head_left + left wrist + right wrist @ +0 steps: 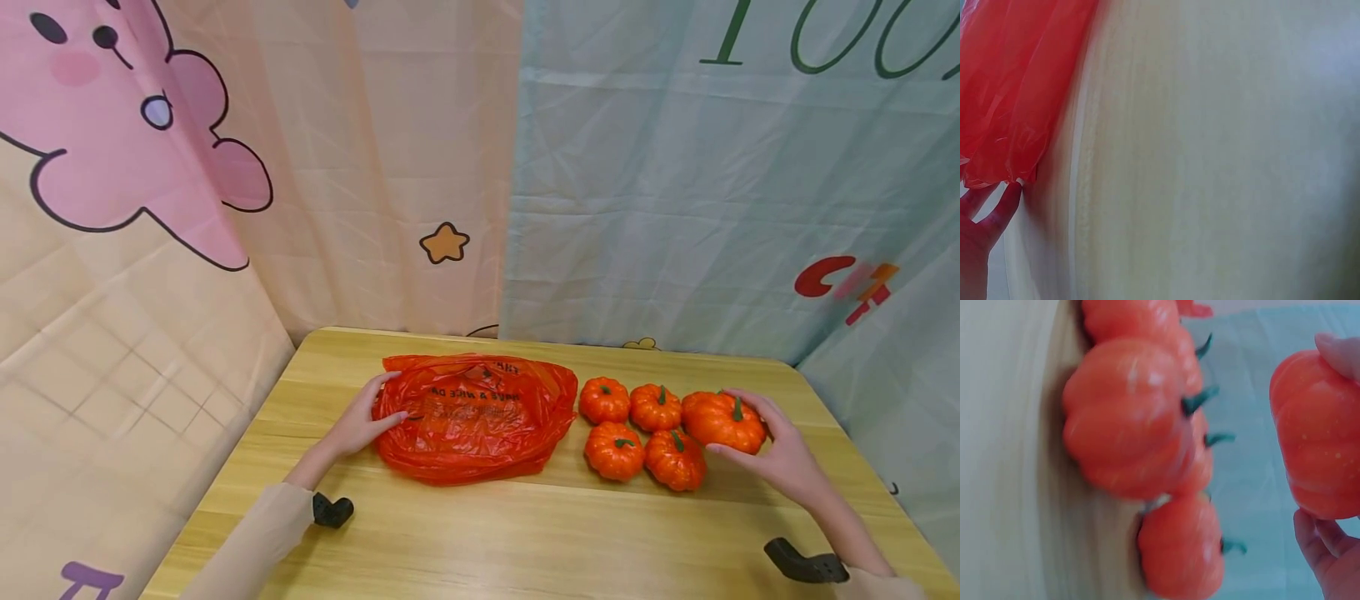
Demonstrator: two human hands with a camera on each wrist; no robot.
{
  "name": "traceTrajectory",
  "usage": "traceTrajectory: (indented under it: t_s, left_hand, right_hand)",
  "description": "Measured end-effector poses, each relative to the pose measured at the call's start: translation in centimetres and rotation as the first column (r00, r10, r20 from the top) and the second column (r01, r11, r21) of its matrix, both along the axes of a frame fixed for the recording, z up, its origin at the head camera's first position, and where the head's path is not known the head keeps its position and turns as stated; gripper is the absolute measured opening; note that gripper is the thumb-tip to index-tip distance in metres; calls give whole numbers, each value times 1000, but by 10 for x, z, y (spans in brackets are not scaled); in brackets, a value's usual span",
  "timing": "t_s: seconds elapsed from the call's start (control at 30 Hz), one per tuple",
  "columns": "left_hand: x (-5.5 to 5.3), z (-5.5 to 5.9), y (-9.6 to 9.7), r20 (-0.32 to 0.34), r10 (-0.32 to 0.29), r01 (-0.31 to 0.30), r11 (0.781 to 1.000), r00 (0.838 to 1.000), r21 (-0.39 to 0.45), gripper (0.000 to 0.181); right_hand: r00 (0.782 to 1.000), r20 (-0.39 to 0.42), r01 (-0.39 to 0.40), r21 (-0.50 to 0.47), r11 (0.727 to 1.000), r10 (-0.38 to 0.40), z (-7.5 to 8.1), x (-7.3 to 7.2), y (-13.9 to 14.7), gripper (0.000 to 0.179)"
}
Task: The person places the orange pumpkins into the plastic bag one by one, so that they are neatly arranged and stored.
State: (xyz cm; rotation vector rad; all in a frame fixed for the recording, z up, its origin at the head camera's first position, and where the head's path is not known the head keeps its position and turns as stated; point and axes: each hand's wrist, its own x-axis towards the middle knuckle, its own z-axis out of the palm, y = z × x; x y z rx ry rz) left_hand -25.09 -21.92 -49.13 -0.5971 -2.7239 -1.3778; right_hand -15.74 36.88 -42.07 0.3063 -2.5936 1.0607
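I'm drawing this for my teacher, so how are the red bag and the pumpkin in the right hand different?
The red bag is thin and crinkly; the pumpkin is round and ribbed. The bag has dark printing; the pumpkin has a green stem. The bag lies on the table; the right hand holds the pumpkin. Both look shiny.
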Motion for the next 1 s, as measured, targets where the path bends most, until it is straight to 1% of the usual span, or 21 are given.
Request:
traceTrajectory:
  t_s: [0.2, 0.37, 0.47, 0.63, 0.83, 1.0]
  left_hand:
    - [0, 0, 1, -4, -5, 5, 1000, 1000, -1, 69]
    - [-1, 0, 1, 8, 7, -7, 1000, 1000, -1, 68]
    - [-1, 0, 1, 0, 5, -5, 1000, 1000, -3, 68]
    - [-1, -2, 1, -12, 13, -13, 1000, 1000, -6, 68]
    - [0, 0, 1, -5, 10, -10, 1000, 1000, -5, 69]
    - [0, 0, 1, -2, 12, -12, 1000, 1000, -1, 69]
  right_hand:
    - [1000, -31, 5, 11, 1000, -5, 6, -9, -24, 77]
    - [1000, -4, -23, -1, 1000, 23, 11, -17, -45, 75]
    - [999, 17, -46, -3, 999, 46, 15, -23, -60, 75]
    - [996, 18, -82, -15, 997, 82, 19, -34, -88, 77]
    - [986, 32, -162, -80, 984, 165, 19, -47, -122, 77]
    - [968, 28, -243, -146, 959, 250, 17, -57, -148, 75]
